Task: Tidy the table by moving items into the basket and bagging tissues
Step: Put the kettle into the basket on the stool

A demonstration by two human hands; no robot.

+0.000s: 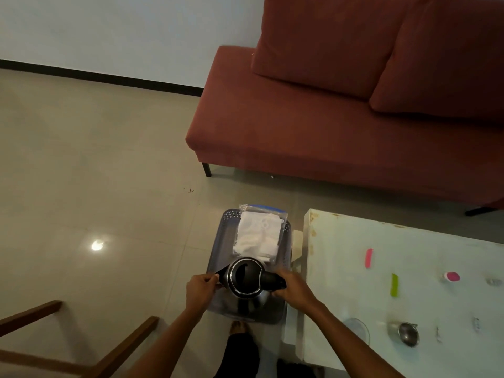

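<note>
My L hand (200,290) pinches the kettle (246,279) spout, R hand (293,287) grips its handle. Kettle's over the basket (215,257) near end, tissue bag (259,233) at far end. Lower level w/ 2 hands, base 1st, clear of bag.

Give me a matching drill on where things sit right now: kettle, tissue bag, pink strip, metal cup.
Things:
1. kettle
2. tissue bag
3. pink strip
4. metal cup

Places:
A. lying in the far end of the basket
B. on the table, nearer the person
C. gripped by the left hand and right hand over the basket
D. on the table, farther from the person

Pairs: 1-C, 2-A, 3-D, 4-B
</note>
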